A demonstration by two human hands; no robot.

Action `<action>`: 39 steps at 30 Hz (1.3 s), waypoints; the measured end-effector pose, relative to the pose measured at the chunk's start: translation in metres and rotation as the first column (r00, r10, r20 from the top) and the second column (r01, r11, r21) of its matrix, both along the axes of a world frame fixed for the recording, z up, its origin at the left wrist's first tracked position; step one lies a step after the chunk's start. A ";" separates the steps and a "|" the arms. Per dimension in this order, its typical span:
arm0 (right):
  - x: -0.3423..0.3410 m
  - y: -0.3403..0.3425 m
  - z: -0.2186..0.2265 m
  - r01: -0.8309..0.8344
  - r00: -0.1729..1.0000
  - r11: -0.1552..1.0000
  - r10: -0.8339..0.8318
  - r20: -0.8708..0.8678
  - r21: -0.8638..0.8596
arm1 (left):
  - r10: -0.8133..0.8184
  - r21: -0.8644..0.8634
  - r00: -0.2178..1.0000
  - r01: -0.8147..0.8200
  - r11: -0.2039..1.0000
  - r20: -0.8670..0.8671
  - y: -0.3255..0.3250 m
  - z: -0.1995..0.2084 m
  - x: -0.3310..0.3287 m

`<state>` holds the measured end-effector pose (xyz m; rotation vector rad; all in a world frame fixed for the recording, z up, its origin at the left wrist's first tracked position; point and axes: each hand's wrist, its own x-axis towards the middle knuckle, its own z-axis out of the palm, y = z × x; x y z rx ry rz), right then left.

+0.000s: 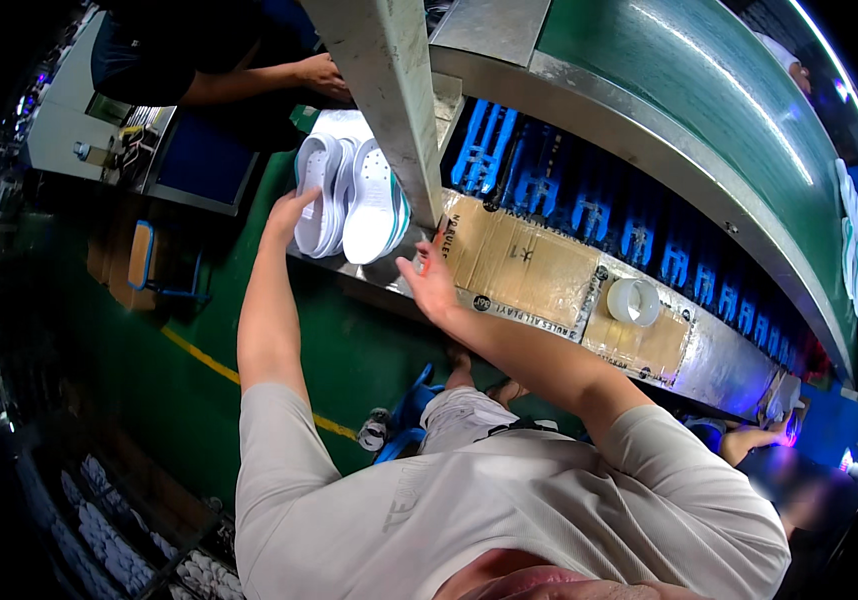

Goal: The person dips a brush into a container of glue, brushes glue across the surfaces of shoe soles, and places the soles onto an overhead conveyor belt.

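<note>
The work looks to be at an early or middle stage, judged from how things lie: a small stack of white soles stands on edge on the steel bench, leaning together, and neither hand has a firm hold of any of them. The left hand is open, fingers spread, its fingertips touching the outer sole at the stack's 9 o'clock side; it steadies or reaches for the stack rather than grips it. The right hand sits at about 5 o'clock from the stack, just beside it at the bench's near edge, fingers loosely curled; something small and reddish shows at the thumb, but whether the hand grips a tool there I cannot tell. So the soles lie between the two hands, nearer the left, and slightly above both in the picture. A grey post crosses in front of the stack at its 1 o'clock side and hides part of it. At 3 o'clock from the right hand, cardboard covers the bench top, and a roll of tape rests on it, well apart from both hands. Another person's hand rests at 12 o'clock from the stack, apart from it.
</note>
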<state>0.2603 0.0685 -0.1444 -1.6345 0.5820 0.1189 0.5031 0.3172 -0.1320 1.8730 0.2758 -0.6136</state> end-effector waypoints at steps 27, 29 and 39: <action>0.043 0.014 -0.024 0.176 0.982 0.984 -0.178 0.058 0.029 | 0.253 -0.450 0.925 -0.361 0.817 -0.282 -0.005 -0.033 -0.156; 0.036 0.008 -0.017 0.174 0.975 0.984 -0.178 0.132 0.044 | 0.275 -0.454 0.928 -0.365 0.813 -0.252 -0.012 -0.030 -0.175; -0.030 -0.047 0.005 0.135 0.988 0.937 -0.150 0.024 0.323 | 0.396 -0.481 0.894 -0.447 0.754 -0.210 -0.076 -0.004 -0.293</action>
